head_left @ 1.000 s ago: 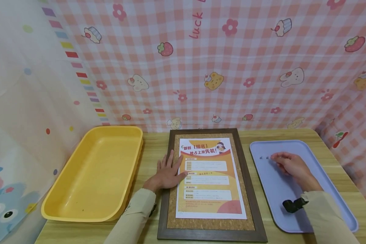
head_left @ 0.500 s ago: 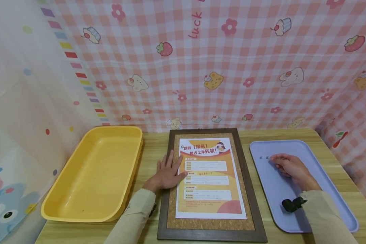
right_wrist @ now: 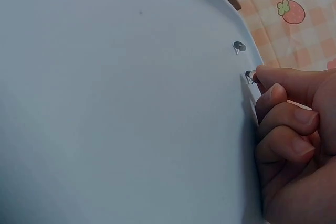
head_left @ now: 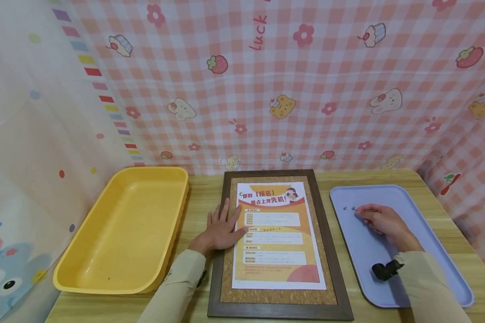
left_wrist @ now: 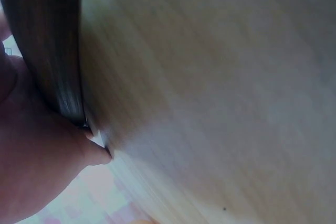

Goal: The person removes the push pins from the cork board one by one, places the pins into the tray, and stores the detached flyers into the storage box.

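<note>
My left hand (head_left: 219,231) lies with fingers spread on the left side of a printed poster (head_left: 275,269), which sits on a cork board (head_left: 279,296) with a dark frame. In the left wrist view the hand (left_wrist: 39,145) reaches over the frame's edge (left_wrist: 52,51). A tack head (head_left: 241,194) shows at the poster's upper left corner. Over the lilac tray (head_left: 372,282), my right hand (head_left: 384,224) has its other fingers curled and pinches at a silver thumbtack (right_wrist: 249,76) with thumb and forefinger. Another thumbtack (right_wrist: 239,46) lies beside it, pin showing.
A deep yellow bin (head_left: 161,273) stands left of the board on the wood-grain table (head_left: 202,197). A black wrist device (head_left: 384,271) on the right sleeve overlaps the tray. Pink checked cloth (head_left: 242,89) hangs behind.
The right fingertips have edged slightly left, closer to the tacks on the tray. My left hand stays on the poster, and the whole view has shifted very slightly.
</note>
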The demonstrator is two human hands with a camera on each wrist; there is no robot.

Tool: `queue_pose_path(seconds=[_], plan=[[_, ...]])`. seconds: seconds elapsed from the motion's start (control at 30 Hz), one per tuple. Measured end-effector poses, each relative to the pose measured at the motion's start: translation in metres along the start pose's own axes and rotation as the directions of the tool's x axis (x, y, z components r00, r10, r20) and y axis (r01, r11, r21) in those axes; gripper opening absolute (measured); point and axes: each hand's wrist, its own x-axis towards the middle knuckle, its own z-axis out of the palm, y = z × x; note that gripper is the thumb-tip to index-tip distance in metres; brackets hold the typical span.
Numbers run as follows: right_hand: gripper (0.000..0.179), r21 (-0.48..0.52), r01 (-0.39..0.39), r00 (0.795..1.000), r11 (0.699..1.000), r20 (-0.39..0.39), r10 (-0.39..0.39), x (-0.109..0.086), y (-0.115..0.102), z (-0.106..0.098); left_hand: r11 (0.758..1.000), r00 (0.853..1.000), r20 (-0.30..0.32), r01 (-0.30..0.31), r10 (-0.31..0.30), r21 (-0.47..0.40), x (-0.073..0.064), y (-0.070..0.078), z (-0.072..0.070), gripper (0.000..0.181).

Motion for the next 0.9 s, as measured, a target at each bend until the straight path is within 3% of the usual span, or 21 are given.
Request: queue_pose_path(seconds=[0.43, 0.9], plan=[[0.026, -0.059, -0.021, 1.0, 0.998, -0.022, 0.019, 0.002, 0.0022, 0.0025, 1.0, 1.0, 0.013, 0.007, -0.007, 0.005, 0.0016, -0.0019, 0.0014, 0.075], [0.024, -0.056, -0.011, 0.999, 0.998, -0.044, 0.008, 0.0022, 0.0028, 0.0045, 1.0, 1.0, 0.002, 0.009, -0.009, 0.004, 0.0, -0.0004, -0.0002, 0.074]])
